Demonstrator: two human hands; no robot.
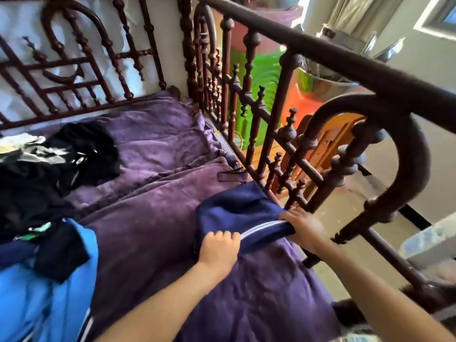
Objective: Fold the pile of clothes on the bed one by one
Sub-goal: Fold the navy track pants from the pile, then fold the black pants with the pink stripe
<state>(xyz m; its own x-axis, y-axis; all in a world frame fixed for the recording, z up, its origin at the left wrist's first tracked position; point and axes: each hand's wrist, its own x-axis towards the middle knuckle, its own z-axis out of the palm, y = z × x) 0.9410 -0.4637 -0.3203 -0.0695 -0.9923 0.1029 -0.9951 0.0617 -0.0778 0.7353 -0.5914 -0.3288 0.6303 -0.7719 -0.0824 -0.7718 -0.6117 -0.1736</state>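
A folded navy garment (237,211) with white stripes lies on the purple bedspread (153,218), close to the bed's right rail. My left hand (219,250) grips its near left edge with curled fingers. My right hand (303,225) holds its right end by the striped edge. A pile of unfolded clothes, mostly black (56,169), lies at the left of the bed. A bright blue garment (49,292) lies at the near left, with a dark piece on top of it.
A dark carved wooden rail (271,134) runs along the bed's right side, and a similar headboard (74,70) stands at the far end. Beyond the rail are green and orange plastic items (266,77) and a wooden chair (328,144).
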